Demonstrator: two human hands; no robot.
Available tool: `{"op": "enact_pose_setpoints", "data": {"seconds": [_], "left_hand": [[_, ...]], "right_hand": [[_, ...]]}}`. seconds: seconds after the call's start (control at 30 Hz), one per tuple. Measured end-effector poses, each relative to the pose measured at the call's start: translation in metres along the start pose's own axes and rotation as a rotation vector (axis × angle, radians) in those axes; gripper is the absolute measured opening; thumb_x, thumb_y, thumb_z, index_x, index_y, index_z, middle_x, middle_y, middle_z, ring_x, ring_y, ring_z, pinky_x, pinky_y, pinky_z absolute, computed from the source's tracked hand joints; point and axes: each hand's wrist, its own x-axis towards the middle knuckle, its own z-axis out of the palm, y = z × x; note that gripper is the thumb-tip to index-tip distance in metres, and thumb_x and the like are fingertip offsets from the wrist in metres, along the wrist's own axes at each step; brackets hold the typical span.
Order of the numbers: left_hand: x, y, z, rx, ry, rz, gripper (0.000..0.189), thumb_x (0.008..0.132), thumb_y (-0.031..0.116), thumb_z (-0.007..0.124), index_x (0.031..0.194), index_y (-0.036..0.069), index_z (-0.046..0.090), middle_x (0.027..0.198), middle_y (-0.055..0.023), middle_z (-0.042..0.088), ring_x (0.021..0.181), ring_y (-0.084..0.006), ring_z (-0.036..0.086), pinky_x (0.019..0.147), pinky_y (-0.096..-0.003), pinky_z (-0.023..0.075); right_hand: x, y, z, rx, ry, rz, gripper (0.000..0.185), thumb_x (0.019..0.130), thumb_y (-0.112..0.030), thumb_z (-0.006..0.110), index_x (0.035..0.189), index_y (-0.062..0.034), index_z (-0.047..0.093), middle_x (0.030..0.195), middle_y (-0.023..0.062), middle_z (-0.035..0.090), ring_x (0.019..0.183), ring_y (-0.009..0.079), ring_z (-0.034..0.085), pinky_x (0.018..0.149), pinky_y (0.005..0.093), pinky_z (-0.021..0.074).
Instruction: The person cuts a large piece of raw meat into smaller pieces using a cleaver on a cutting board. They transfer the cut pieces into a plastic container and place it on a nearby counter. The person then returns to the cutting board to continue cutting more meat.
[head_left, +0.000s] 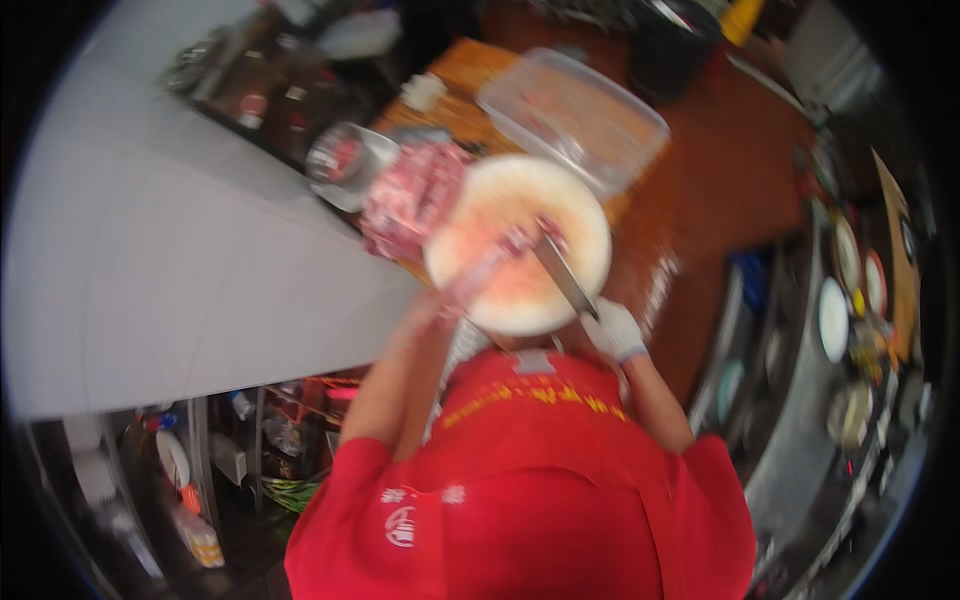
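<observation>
My right hand (615, 328), in a white knit glove, grips a cleaver (562, 274) by its handle. The blade lies over a round, pale cutting board (517, 307), its tip beside small pieces of red meat (551, 229). My left hand (437, 306), blurred, holds the near end of a long, narrow strip of meat or bone (484, 270) that stretches across the board to the pieces. A large pile of raw meat (416, 195) lies against the board's left side.
Beyond the board, a clear plastic tub (574, 120) stands on the wooden table (472, 67). A metal bowl (352, 161) with red contents is left of the meat pile. A grey surface (187, 247) spreads at left; shelves with dishes (834, 319) stand at right.
</observation>
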Motion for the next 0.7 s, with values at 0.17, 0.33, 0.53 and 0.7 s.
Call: {"op": "enact_pose_setpoints", "data": {"seconds": [0.17,0.33,0.53,0.7], "left_hand": [[-0.016,0.026,0.005,0.266,0.229,-0.007,0.021,0.101,0.022,0.071,0.108,0.003,0.067,0.089,-0.0067,0.074,0.065,-0.0148,0.07,0.057,-0.0284,0.0617],[-0.017,0.056,-0.006,0.347,0.247,0.002,0.029,0.094,0.021,0.079,0.105,-0.002,0.065,0.091,-0.0101,0.073,0.072,-0.0171,0.073,0.055,-0.0303,0.0623],[-0.012,0.073,-0.011,0.447,0.199,-0.005,0.03,0.094,0.022,0.077,0.11,0.0,0.064,0.092,-0.0084,0.074,0.068,-0.014,0.071,0.056,-0.0277,0.0608],[-0.006,0.071,-0.011,0.371,0.13,-0.051,0.03,0.094,0.023,0.077,0.109,0.0,0.063,0.093,-0.0079,0.073,0.07,-0.0127,0.07,0.055,-0.0281,0.0605]], "right_hand": [[-0.015,-0.034,-0.01,-0.074,-0.068,0.294,0.04,0.099,-0.04,0.062,0.109,-0.0025,0.072,0.105,0.03,0.074,0.105,0.0491,0.071,0.092,0.0569,0.0548],[-0.006,-0.097,-0.016,-0.016,0.11,0.292,0.042,0.105,-0.044,0.06,0.112,-0.0053,0.073,0.094,0.0283,0.075,0.094,0.0482,0.073,0.083,0.0553,0.0568],[0.027,-0.129,0.021,-0.066,0.127,0.359,0.039,0.105,-0.043,0.058,0.114,-0.0074,0.071,0.093,0.0276,0.075,0.091,0.0489,0.073,0.081,0.0576,0.0566],[0.036,-0.119,0.058,-0.146,0.052,0.454,0.036,0.105,-0.041,0.056,0.112,-0.0087,0.069,0.094,0.0273,0.075,0.089,0.0508,0.073,0.084,0.0604,0.0563]]}}
